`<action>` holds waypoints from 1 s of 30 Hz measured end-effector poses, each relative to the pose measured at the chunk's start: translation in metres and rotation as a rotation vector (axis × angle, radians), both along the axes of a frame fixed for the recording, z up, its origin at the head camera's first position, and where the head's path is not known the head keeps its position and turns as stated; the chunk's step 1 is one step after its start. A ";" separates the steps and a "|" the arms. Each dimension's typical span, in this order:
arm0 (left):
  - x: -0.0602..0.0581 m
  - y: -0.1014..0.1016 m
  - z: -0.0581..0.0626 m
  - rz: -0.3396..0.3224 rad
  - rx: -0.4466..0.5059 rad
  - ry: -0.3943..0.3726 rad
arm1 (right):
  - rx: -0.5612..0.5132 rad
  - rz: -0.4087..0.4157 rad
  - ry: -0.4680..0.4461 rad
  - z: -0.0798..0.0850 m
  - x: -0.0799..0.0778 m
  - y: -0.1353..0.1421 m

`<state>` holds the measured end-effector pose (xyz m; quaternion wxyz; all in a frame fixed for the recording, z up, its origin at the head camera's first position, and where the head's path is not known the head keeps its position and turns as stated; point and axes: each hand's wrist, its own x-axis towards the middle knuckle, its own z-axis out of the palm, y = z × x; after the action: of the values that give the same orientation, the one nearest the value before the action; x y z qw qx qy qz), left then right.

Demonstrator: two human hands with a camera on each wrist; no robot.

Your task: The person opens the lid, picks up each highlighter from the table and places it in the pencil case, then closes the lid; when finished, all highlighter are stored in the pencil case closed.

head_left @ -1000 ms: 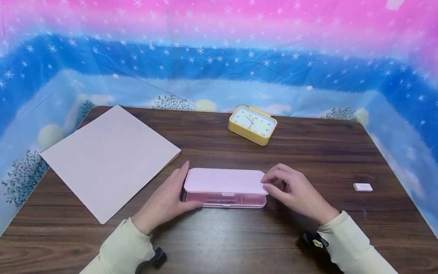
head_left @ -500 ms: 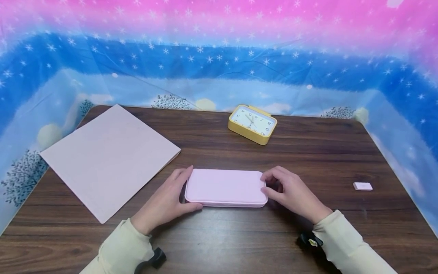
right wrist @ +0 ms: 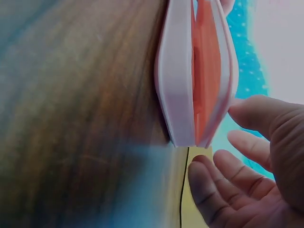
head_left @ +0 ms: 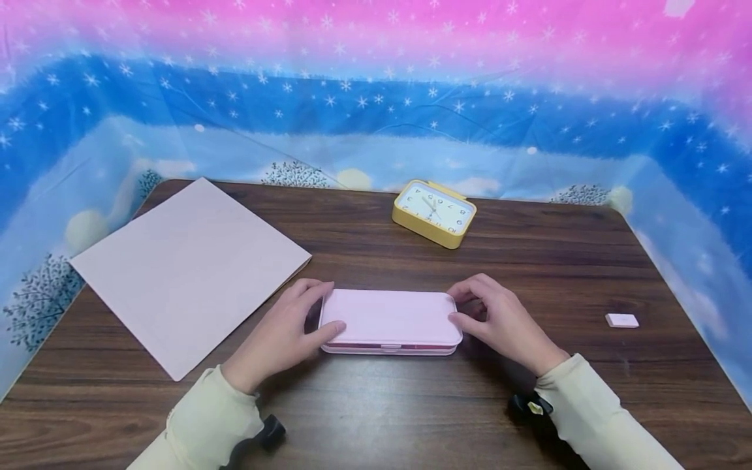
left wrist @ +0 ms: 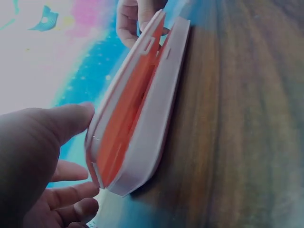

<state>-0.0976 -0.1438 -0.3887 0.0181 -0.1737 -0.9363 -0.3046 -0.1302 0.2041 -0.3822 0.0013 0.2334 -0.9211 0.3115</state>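
A pale pink pencil case (head_left: 388,318) lies crosswise on the table in the head view, its lid slightly raised along the front. Between lid and base, the left wrist view shows a gap with an orange-red inside (left wrist: 124,124); what the case contains is not clear. My left hand (head_left: 286,331) holds the left end, thumb on the lid's front corner and fingers at the back corner. At the other end my right hand (head_left: 501,318) holds the lid's edge with its thumb, fingers bent behind. In the right wrist view that thumb (right wrist: 259,113) touches the lid.
A yellow clock (head_left: 433,214) lies face up behind the case. To the left is a large pale square board (head_left: 190,277); a small white eraser-like block (head_left: 621,320) lies at the right. Snowflake-patterned cloth (head_left: 376,104) surrounds the wooden table (head_left: 376,411).
The lid stood ajar, came down flat on the base, and is now slightly raised again. My left thumb has shifted from the case's lower front edge up onto the lid.
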 end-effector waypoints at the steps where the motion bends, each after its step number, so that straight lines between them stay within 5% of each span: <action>1: -0.001 0.000 0.000 -0.001 -0.003 0.004 | 0.000 0.003 -0.003 0.000 -0.002 -0.001; 15: -0.005 0.004 0.000 -0.015 -0.031 -0.012 | 0.025 -0.015 -0.092 -0.001 -0.010 -0.007; 30: -0.006 0.009 0.004 -0.039 -0.102 -0.075 | 0.081 0.021 -0.078 -0.003 -0.008 -0.004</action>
<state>-0.1032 -0.1352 -0.3843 -0.0319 -0.1809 -0.9471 -0.2632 -0.1379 0.2001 -0.3852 -0.0474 0.2304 -0.9299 0.2829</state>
